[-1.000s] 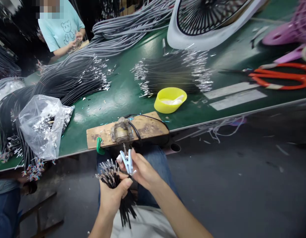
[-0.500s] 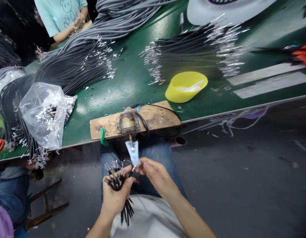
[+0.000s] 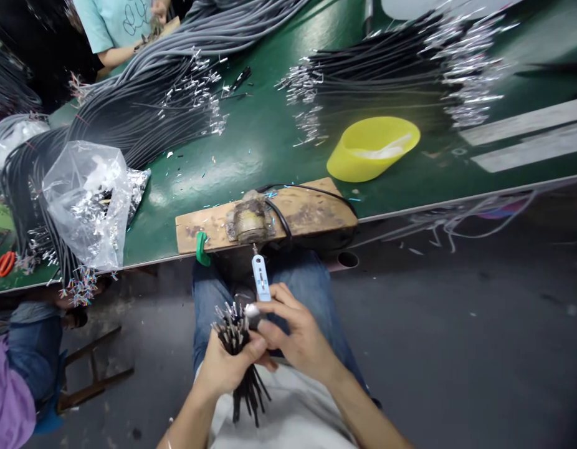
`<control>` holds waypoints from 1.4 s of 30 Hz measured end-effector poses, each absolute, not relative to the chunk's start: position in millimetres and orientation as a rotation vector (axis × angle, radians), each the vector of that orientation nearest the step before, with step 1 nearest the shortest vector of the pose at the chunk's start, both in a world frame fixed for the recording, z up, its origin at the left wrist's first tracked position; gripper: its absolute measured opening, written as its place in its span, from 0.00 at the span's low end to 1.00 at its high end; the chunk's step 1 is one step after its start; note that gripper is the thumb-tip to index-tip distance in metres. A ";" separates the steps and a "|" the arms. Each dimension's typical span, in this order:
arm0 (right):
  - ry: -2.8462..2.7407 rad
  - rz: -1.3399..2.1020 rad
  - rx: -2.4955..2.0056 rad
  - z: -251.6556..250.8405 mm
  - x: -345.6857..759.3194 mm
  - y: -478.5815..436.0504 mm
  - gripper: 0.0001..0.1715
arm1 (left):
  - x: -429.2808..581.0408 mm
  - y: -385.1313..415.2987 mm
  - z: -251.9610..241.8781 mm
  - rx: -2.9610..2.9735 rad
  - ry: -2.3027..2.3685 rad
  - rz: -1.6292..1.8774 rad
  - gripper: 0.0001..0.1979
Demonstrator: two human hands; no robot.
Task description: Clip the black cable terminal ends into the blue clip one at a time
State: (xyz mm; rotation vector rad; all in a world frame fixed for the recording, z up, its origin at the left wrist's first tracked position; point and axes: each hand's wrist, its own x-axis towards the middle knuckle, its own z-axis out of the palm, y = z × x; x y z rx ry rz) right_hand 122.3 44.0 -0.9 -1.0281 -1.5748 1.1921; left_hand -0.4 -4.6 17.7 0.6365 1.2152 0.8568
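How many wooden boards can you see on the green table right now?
2. One wooden board lies at the near table edge, carrying a small metal device. A second board shows partly at the far top left under a co-worker's hands; others may be hidden.

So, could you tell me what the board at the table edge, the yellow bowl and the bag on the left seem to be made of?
The board looks like bare, unfinished wood: pale brown, with dark stains and worn patches. The yellow bowl appears to be plastic, with a smooth, uniform colour and a soft sheen. The bag looks like thin clear plastic film, crinkled, with glints and silvery bits showing through it.
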 end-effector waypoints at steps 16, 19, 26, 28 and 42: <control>-0.752 1.626 -0.933 5.8 99.8 32.0 0.11 | 8.5 -0.4 6.2 0.588 1.261 1.102 0.18; -0.451 2.002 -0.805 6.0 101.3 35.8 0.14 | 7.1 0.7 7.4 0.594 1.212 1.068 0.18; -1.040 1.671 -0.912 1.9 120.2 45.3 0.09 | 3.2 1.0 7.2 0.588 1.197 1.030 0.18; -1.199 1.471 -0.955 3.5 119.9 42.7 0.12 | 4.2 1.4 8.2 0.597 1.223 1.054 0.17; -0.824 2.117 -0.796 -0.2 124.7 63.2 0.21 | -1.4 9.2 15.2 0.660 1.323 1.088 0.14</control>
